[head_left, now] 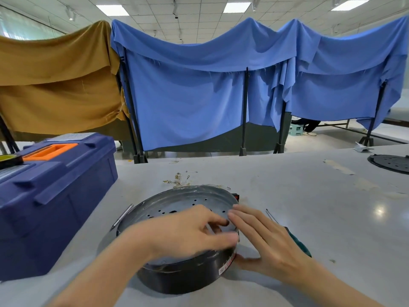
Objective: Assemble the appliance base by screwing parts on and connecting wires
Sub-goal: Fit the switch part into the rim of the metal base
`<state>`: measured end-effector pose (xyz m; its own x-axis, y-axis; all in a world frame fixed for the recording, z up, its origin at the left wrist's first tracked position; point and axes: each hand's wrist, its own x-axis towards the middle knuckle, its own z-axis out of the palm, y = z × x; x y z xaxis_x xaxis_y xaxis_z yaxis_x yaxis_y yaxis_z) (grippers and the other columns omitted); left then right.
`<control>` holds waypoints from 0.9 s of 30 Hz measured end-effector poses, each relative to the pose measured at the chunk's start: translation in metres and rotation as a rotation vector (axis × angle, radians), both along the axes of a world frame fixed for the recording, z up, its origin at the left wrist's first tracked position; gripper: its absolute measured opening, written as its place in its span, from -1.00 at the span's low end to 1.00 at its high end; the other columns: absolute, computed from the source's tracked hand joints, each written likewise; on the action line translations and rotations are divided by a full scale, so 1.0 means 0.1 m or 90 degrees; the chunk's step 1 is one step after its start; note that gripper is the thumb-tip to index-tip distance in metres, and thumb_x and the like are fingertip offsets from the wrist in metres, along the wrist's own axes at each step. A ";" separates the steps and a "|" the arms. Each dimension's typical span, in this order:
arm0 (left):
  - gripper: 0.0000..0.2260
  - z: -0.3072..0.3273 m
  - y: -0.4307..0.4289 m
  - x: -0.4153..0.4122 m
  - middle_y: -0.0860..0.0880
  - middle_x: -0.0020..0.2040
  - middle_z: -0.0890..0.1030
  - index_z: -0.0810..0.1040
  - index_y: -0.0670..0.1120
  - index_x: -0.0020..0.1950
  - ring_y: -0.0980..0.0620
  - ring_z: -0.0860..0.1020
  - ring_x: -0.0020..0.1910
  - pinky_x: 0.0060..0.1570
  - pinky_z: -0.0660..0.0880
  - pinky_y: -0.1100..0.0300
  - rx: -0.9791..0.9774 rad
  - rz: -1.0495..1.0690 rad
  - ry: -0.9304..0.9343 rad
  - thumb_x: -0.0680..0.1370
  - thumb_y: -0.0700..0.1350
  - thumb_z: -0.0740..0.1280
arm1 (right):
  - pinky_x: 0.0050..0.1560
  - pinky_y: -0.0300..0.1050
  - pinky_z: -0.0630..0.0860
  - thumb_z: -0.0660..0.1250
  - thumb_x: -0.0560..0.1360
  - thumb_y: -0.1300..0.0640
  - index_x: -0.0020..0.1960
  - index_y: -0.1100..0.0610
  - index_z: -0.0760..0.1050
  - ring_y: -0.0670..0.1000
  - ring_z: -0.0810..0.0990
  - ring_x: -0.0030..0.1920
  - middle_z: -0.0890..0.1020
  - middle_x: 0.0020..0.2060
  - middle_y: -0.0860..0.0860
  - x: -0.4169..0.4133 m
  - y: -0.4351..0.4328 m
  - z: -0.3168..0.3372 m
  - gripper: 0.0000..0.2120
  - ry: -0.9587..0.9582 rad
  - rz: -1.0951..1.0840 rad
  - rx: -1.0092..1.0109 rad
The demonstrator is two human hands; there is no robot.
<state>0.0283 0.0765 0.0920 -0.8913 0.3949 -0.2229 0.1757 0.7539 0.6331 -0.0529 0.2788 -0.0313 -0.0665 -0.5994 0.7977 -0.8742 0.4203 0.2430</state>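
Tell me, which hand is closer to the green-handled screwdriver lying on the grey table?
Right. The right hand rests on the rim of the round metal base, with the green-handled screwdriver just behind it, partly hidden. The left hand is over the base, farther away.

On the table (287, 196), a blurred left hand (188, 233) reaches over the round appliance base (177, 278) and its holed metal plate (177, 202). The right hand (265, 238) lies flat across the right rim. A blue toolbox (55, 196) stands left.
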 end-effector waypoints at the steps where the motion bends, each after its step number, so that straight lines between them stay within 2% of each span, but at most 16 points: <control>1: -0.58 -0.01 -0.05 -0.05 0.21 -0.20 0.60 0.49 0.08 0.35 0.18 0.51 -0.29 -0.21 0.45 0.37 0.023 0.016 0.010 0.54 0.19 0.31 | 0.35 -0.07 0.44 0.45 0.50 -0.09 0.39 0.31 0.38 0.11 0.45 0.38 0.57 0.27 0.14 0.00 0.00 0.00 -0.35 0.003 -0.003 -0.002; 2: -0.66 -0.05 -0.08 -0.11 0.16 -0.20 0.63 0.52 0.08 0.33 0.16 0.53 -0.31 -0.24 0.47 0.36 0.034 0.027 0.034 0.57 0.09 0.33 | 0.34 -0.08 0.44 0.45 0.50 -0.09 0.37 0.31 0.40 0.12 0.48 0.36 0.58 0.25 0.14 0.01 0.00 0.00 -0.37 0.007 -0.006 -0.002; 4: -0.69 -0.15 -0.12 -0.20 0.01 -0.10 0.65 0.58 0.06 0.29 0.11 0.53 -0.27 -0.17 0.49 0.26 0.031 0.030 0.075 0.54 -0.06 0.41 | 0.35 -0.11 0.42 0.42 0.52 -0.10 0.33 0.32 0.47 0.12 0.50 0.32 0.61 0.22 0.14 0.02 -0.01 -0.01 -0.41 0.010 -0.014 0.009; 6: -0.70 -0.26 -0.13 -0.25 -0.18 -0.02 0.62 0.65 0.05 0.19 0.06 0.51 -0.26 -0.13 0.49 0.11 0.040 0.027 0.067 0.46 -0.09 0.49 | 0.39 -0.15 0.37 0.38 0.54 -0.13 0.28 0.32 0.54 0.10 0.52 0.29 0.63 0.19 0.12 0.04 0.00 -0.01 -0.45 0.009 -0.029 0.030; 8: -0.73 -0.34 -0.12 -0.28 -0.30 -0.02 0.60 0.69 0.05 0.06 0.00 0.47 -0.31 -0.20 0.42 0.11 0.067 0.034 0.048 0.38 -0.12 0.56 | 0.36 -0.16 0.39 0.38 0.54 -0.13 0.24 0.30 0.58 0.10 0.56 0.25 0.65 0.14 0.10 0.06 0.02 -0.03 -0.48 0.013 -0.037 0.053; 10: -0.75 -0.40 -0.11 -0.29 -0.32 -0.01 0.60 0.67 0.08 -0.05 0.00 0.47 -0.33 -0.24 0.38 0.14 0.068 0.043 0.044 0.32 -0.12 0.59 | 0.28 -0.15 0.46 0.40 0.53 -0.10 0.18 0.29 0.61 0.12 0.60 0.18 0.67 0.07 0.10 0.07 0.03 -0.03 -0.53 0.030 -0.037 0.066; 16: -0.72 -0.45 -0.08 -0.30 -0.27 -0.04 0.63 0.62 0.04 -0.16 0.03 0.48 -0.36 -0.31 0.38 0.22 0.047 0.067 0.050 0.25 -0.11 0.65 | 0.18 -0.15 0.49 0.45 0.49 -0.09 0.00 0.29 0.66 0.14 0.63 0.04 0.67 -0.09 0.12 0.07 0.05 0.02 -0.59 0.068 -0.025 0.087; 19: -0.74 -0.43 -0.08 -0.29 -0.29 -0.13 0.63 0.61 0.06 -0.22 0.01 0.45 -0.37 -0.33 0.34 0.22 0.055 0.070 0.050 0.24 -0.09 0.65 | 0.09 -0.12 0.51 0.46 0.50 -0.04 -0.05 0.31 0.65 0.15 0.60 -0.01 0.63 -0.14 0.12 0.06 0.05 0.07 -0.63 0.071 -0.007 0.104; 23: -0.75 -0.45 -0.09 -0.26 -0.32 -0.15 0.62 0.66 0.06 -0.22 -0.03 0.45 -0.36 -0.28 0.34 0.16 0.101 0.070 0.034 0.22 -0.08 0.66 | -0.08 -0.06 0.51 0.46 0.52 0.02 -0.01 0.28 0.56 0.16 0.55 -0.02 0.58 -0.16 0.12 0.05 0.07 0.10 -0.70 0.046 0.016 0.112; 25: -0.74 -0.46 -0.09 -0.26 -0.32 -0.14 0.62 0.69 0.05 -0.19 -0.03 0.46 -0.36 -0.29 0.34 0.17 0.111 0.063 0.028 0.21 -0.07 0.67 | -0.09 -0.10 0.48 0.44 0.53 0.02 0.04 0.24 0.48 0.15 0.53 -0.01 0.57 -0.15 0.11 0.05 0.08 0.10 -0.70 0.031 0.028 0.105; 27: -0.74 -0.46 -0.08 -0.27 -0.30 -0.14 0.63 0.69 0.05 -0.18 -0.02 0.47 -0.36 -0.29 0.35 0.18 0.113 0.062 0.032 0.21 -0.05 0.67 | -0.06 -0.12 0.47 0.44 0.53 0.01 0.00 0.26 0.54 0.14 0.53 -0.01 0.57 -0.14 0.11 0.06 0.09 0.09 -0.70 0.010 0.031 0.103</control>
